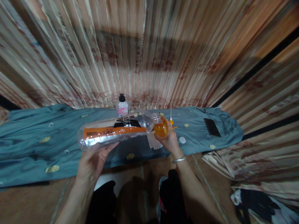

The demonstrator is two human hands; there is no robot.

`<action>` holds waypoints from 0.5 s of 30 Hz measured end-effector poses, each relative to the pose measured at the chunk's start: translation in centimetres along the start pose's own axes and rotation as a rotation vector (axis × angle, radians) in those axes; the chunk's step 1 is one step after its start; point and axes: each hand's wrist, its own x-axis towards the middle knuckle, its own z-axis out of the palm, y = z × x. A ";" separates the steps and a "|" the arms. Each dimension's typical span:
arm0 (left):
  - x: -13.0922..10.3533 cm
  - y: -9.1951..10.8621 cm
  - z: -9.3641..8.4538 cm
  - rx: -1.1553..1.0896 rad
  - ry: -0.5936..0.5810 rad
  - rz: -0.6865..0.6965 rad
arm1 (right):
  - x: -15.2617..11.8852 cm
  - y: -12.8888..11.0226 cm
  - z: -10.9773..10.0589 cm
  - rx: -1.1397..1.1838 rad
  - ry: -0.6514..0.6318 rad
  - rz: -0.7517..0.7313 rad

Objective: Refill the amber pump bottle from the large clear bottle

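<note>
A large clear bottle (112, 130) with an orange and black label lies tilted almost level across the middle of the head view. My left hand (94, 158) holds it from below near its base, at the left. The bottle's neck points right and meets the opening of a small orange container (161, 127). My right hand (171, 140), with a silver bracelet at the wrist, is closed round that container. Just behind it lies an orange pump top (171, 122) with a thin clear tube standing up. A white round cap (182, 140) rests right of my right hand.
On the blue-green cloth (74, 124) stands a clear bottle with a black cap (122, 107) at the back. A pale scalloped cloth (154, 142) lies under the hands. To the right is a black phone (212, 127). Patterned curtains (140, 56) hang behind.
</note>
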 end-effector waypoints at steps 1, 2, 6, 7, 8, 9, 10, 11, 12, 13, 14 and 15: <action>0.0 0.0 0.0 0.002 0.003 -0.004 | 0.0 0.0 0.0 -0.001 0.001 0.007; 0.0 -0.1 -0.1 0.002 0.002 -0.006 | 0.0 0.0 0.0 -0.002 0.000 0.012; 0.1 -0.1 -0.4 0.010 0.006 -0.005 | -0.1 0.0 0.0 -0.008 -0.006 0.000; 0.2 -0.1 -0.4 0.014 0.003 -0.009 | -0.1 0.0 0.0 -0.006 -0.003 -0.009; 0.2 -0.1 -0.4 0.017 0.000 -0.009 | -0.1 0.0 0.0 -0.005 0.001 -0.019; 0.2 -0.1 -0.4 0.019 -0.004 -0.008 | 0.0 0.0 0.1 -0.006 0.006 -0.028; 0.3 -0.1 -0.4 0.019 -0.006 -0.003 | 0.0 0.0 0.1 -0.008 0.010 -0.032; 0.3 -0.1 -0.3 0.019 -0.003 0.005 | 0.0 0.0 0.1 -0.012 0.011 -0.034; 0.3 0.0 -0.3 0.019 -0.002 0.011 | 0.0 0.1 0.1 -0.015 0.009 -0.034; 0.3 0.0 -0.2 0.021 -0.001 0.016 | 0.0 0.2 0.2 -0.016 0.007 -0.032; 0.2 0.0 -0.1 0.024 -0.002 0.020 | 0.0 0.3 0.2 -0.015 0.009 -0.032; 0.2 0.0 -0.1 0.028 -0.004 0.024 | 0.0 0.4 0.2 -0.014 0.014 -0.031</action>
